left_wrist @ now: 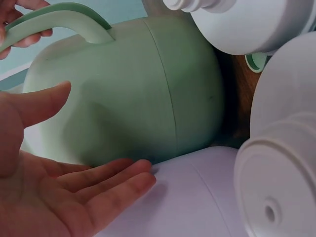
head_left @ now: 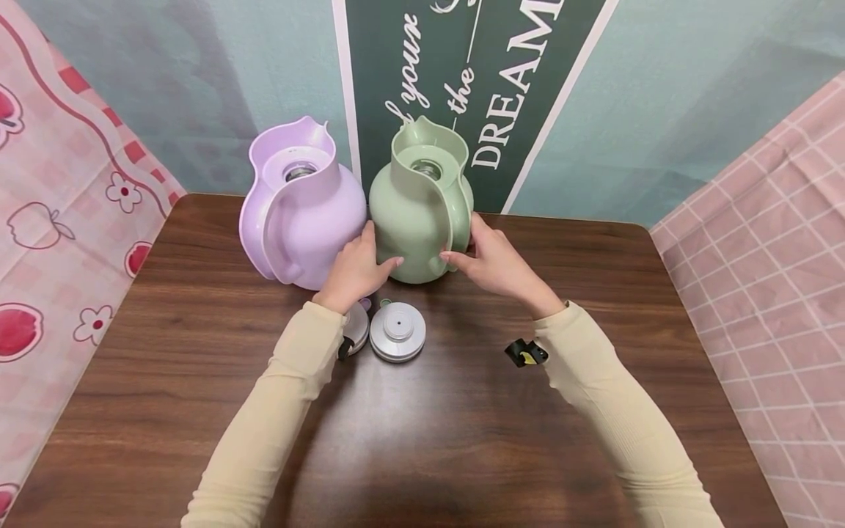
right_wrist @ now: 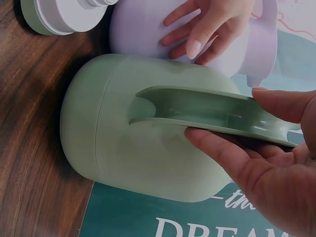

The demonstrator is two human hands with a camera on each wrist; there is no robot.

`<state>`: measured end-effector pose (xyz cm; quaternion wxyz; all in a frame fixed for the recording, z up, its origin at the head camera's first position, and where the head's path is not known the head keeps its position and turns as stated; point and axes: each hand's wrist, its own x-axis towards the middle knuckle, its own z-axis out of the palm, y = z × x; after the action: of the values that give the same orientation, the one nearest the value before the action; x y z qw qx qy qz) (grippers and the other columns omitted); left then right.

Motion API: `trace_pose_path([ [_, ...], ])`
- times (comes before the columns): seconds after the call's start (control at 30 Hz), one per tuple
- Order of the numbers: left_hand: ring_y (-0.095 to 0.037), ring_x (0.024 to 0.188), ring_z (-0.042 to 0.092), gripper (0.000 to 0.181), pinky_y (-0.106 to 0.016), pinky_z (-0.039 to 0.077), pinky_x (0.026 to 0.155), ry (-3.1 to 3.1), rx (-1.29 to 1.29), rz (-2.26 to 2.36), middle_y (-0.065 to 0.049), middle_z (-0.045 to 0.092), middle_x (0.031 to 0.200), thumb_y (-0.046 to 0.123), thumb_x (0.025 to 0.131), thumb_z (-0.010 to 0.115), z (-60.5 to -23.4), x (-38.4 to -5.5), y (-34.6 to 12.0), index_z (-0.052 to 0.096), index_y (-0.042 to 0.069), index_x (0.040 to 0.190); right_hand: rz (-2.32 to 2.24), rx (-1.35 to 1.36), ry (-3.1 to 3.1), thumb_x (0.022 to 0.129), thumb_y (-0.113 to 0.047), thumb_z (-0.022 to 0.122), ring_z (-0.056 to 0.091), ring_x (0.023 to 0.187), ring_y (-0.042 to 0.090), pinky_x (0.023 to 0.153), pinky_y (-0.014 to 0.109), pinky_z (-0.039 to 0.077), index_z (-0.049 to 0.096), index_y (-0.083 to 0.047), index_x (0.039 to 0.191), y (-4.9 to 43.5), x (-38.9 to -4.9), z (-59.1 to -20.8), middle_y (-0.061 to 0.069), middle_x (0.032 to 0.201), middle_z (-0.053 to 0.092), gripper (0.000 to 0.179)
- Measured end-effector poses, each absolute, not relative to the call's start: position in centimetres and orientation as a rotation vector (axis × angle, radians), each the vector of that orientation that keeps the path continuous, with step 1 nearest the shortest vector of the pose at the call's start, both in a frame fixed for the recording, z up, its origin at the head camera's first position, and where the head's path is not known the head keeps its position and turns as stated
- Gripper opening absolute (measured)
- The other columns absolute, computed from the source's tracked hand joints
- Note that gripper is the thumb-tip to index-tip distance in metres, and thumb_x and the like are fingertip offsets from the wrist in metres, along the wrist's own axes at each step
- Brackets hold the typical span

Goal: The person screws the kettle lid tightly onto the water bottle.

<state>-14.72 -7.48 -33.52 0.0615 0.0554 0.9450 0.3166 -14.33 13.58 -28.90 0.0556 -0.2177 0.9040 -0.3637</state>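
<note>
A pale green vacuum jug stands upright on the table with its top uncovered. My right hand holds its handle, the thumb on one side and the fingers on the other. Close by on the left is a lilac vacuum jug of the same shape, also uncovered. Between the two bodies my left hand reaches in with extended fingers and thumb apart, holding nothing; whether the fingertips touch either jug I cannot tell.
Two round lids lie in front of the jugs: one lid in plain sight, the other lid partly behind the left wrist. A printed cloth hangs behind the wooden table; pink cloths flank it.
</note>
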Motion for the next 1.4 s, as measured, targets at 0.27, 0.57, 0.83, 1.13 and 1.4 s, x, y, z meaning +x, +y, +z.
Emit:
trace_pose_path([
  [0.27, -0.042, 0.119, 0.04, 0.082, -0.046, 0.032, 0.098, 2.831, 0.106, 1.024, -0.029, 0.038, 0.134, 0.035, 0.086, 0.061, -33.6, -15.3, -7.4, 0.017, -0.007, 0.141, -1.101, -0.666, 2.752, 0.084, -0.011, 0.066, 0.06, 0.086, 0.024, 0.07, 0.035, 0.047, 0.041, 0.003, 0.122, 13.6, -14.5, -28.8, 0.018, 0.106, 0.059, 0.048],
  [0.57, -0.043, 0.115, 0.044, 0.079, -0.048, 0.035, 0.094, 2.861, 0.09, 1.072, -0.03, 0.042, 0.129, 0.035, 0.085, 0.063, -33.8, -15.6, -7.2, 0.022, -0.005, 0.14, -1.095, -0.689, 2.774, 0.083, -0.011, 0.066, 0.06, 0.084, 0.023, 0.07, 0.035, 0.046, 0.042, 0.003, 0.121, 13.7, -14.7, -28.8, 0.018, 0.103, 0.061, 0.047],
  [0.83, -0.043, 0.117, 0.042, 0.08, -0.047, 0.034, 0.096, 2.83, 0.061, 1.052, -0.03, 0.04, 0.131, 0.033, 0.085, 0.063, -33.8, -15.7, -7.0, 0.02, -0.006, 0.14, -1.079, -0.68, 2.76, 0.083, -0.01, 0.067, 0.06, 0.087, 0.024, 0.071, 0.036, 0.046, 0.042, 0.002, 0.123, 13.9, -14.6, -28.5, 0.017, 0.107, 0.059, 0.049],
  [1.13, -0.043, 0.115, 0.044, 0.081, -0.048, 0.035, 0.094, 2.822, 0.049, 1.042, -0.03, 0.043, 0.128, 0.033, 0.084, 0.064, -33.9, -15.7, -6.8, 0.02, -0.006, 0.14, -1.047, -0.667, 2.733, 0.082, -0.01, 0.068, 0.059, 0.082, 0.021, 0.069, 0.034, 0.046, 0.048, 0.0, 0.114, 14.3, -14.3, -28.3, 0.011, 0.096, 0.062, 0.04],
  [1.4, -0.041, 0.116, 0.045, 0.083, -0.045, 0.036, 0.095, 2.785, 0.067, 1.073, -0.03, 0.044, 0.128, 0.032, 0.083, 0.065, -33.8, -15.6, -6.5, 0.019, -0.007, 0.14, -1.017, -0.679, 2.728, 0.081, -0.011, 0.069, 0.058, 0.078, 0.018, 0.067, 0.033, 0.045, 0.05, -0.001, 0.111, 14.7, -13.8, -28.0, 0.008, 0.091, 0.063, 0.037],
])
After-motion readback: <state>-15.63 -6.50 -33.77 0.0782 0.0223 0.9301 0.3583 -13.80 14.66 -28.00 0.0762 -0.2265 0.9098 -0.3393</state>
